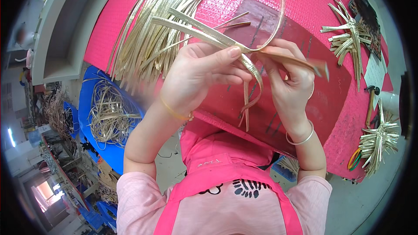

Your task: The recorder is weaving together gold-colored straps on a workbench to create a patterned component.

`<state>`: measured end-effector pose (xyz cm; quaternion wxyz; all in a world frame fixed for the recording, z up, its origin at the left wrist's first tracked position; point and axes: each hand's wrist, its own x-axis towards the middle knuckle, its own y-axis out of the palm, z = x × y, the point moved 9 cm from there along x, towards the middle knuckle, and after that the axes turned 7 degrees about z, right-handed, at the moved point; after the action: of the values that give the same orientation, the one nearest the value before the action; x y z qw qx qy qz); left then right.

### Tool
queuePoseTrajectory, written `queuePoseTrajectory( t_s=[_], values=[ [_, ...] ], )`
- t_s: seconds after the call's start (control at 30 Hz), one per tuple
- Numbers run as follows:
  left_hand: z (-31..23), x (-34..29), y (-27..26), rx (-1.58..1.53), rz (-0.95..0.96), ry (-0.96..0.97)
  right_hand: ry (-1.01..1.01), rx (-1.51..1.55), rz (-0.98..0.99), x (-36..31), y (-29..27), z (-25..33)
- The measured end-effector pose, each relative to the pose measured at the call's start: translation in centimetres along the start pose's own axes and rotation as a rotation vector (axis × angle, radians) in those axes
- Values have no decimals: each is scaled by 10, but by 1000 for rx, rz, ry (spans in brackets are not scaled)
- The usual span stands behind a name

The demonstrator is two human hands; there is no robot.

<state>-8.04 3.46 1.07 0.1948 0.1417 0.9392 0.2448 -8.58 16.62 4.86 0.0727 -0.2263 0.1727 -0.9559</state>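
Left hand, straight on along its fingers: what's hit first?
Past the gold strips it pinches, the left hand would probably meet the right hand first; depth between them is unclear.

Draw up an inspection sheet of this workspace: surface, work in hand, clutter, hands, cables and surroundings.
Surface: pink table cover with a dark red mat on it.
Work in hand: several gold strips, crossing between the hands, ends loose.
Clutter: pile of strips on the left; two gold bundles on the right.
Hands: left hand pinches the crossing; right hand grips strips just beside it, a blurred end sticking out.
Cables: none clearly made out.
Surroundings: blue bin of tangled strips at left; the crowded background is too small to itemise.
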Motion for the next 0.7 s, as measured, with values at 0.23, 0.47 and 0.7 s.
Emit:
queuePoseTrajectory(
  t_s=[0.23,0.47,0.7],
  values=[
    [-18,-9,-4,414,-122,230,275,297,-14,-1,6,-12],
    [-20,-12,-2,376,-103,295,266,473,-19,-1,16,-14],
    [-21,-14,-5,319,-95,307,316,540,-23,-3,21,-17]
  ],
)
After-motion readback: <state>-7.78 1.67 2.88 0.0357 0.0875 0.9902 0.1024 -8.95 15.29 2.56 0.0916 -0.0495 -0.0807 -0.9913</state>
